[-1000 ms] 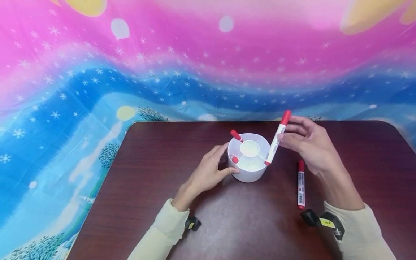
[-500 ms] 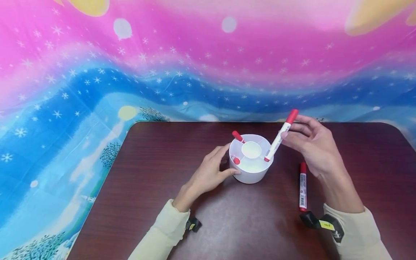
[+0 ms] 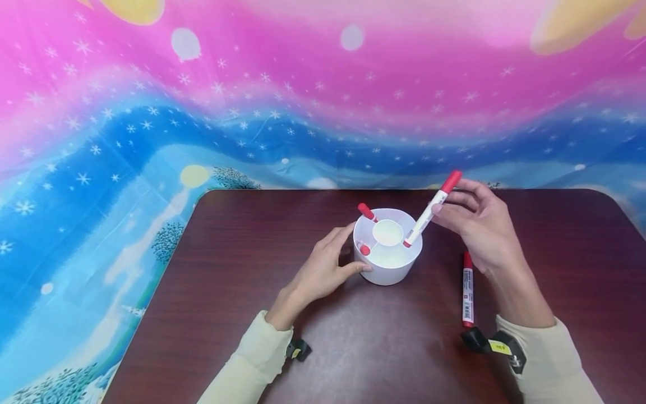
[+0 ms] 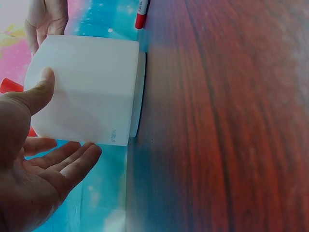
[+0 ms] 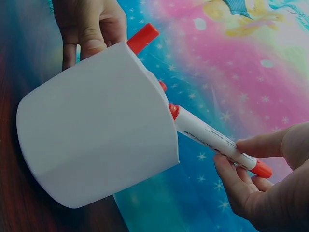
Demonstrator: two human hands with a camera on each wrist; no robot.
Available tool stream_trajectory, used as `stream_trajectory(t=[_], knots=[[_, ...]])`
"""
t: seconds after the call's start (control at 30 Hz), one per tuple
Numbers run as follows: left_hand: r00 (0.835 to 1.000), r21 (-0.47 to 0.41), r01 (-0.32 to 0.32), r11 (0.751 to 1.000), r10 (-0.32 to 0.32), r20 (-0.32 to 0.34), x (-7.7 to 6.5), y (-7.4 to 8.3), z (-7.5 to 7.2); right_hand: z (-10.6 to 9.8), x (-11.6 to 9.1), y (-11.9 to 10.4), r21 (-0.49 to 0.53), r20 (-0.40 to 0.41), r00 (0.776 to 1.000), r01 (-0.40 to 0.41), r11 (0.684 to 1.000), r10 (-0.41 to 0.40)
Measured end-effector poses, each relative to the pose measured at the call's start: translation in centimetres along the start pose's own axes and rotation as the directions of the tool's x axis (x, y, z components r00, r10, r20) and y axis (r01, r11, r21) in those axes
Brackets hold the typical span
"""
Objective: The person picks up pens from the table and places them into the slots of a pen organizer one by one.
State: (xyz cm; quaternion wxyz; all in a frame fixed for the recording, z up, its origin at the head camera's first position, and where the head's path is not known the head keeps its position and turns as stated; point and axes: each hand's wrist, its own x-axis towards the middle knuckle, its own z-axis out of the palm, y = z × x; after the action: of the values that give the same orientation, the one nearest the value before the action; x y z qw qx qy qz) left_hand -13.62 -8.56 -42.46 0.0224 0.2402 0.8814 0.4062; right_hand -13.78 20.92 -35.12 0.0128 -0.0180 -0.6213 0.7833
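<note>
A round white pen holder point(image 3: 386, 274) with a central ring and dividers stands on the table. My left hand point(image 3: 323, 268) holds its left side, thumb at the front wall, fingers round the back. Two red-capped markers stand in it, one cap point(image 3: 367, 211) leaning out at the back left, another cap point(image 3: 364, 248) lower at the front left. My right hand point(image 3: 487, 230) pinches a white marker point(image 3: 429, 217) with red ends between thumb and fingers. The marker slants, its lower end over the right compartment, right at the rim in the right wrist view.
Another red-and-white marker point(image 3: 468, 292) lies on the dark wooden table point(image 3: 227, 292), right of the holder and near my right wrist. A patterned pink and blue cloth point(image 3: 303, 84) hangs behind the table and along its left side.
The marker in my right hand has moved left and tilted more, its lower end going from outside the holder's right rim to over the opening. My left hand keeps its place on the holder.
</note>
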Motion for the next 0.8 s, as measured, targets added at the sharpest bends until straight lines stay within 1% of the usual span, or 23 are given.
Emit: stream_trajectory(t=[0.13,0.33,0.47,0.63,0.8], knots=[[1.0,-0.001,0.01,1.0,-0.01,0.002,0.0,0.1,0.0,0.1,0.0,0.1,-0.008,-0.007,1.0,0.002,1.0,-0.002],[1.0,0.003,0.018,1.0,-0.018,0.004,-0.1,0.1,0.0,0.3,0.0,0.4,-0.064,-0.015,1.0,-0.003,0.998,0.002],[1.0,0.007,0.016,1.0,-0.016,0.004,-0.1,0.1,0.0,0.4,0.0,0.7,-0.085,-0.003,1.0,0.006,0.996,-0.007],[1.0,0.017,0.019,1.0,-0.019,0.003,-0.1,0.1,-0.1,0.5,0.1,0.9,-0.121,0.01,1.0,-0.004,0.993,0.005],[1.0,-0.019,0.022,1.0,-0.022,0.012,-0.2,0.3,-0.1,0.4,0.0,1.2,-0.187,0.002,0.999,-0.031,0.982,0.032]])
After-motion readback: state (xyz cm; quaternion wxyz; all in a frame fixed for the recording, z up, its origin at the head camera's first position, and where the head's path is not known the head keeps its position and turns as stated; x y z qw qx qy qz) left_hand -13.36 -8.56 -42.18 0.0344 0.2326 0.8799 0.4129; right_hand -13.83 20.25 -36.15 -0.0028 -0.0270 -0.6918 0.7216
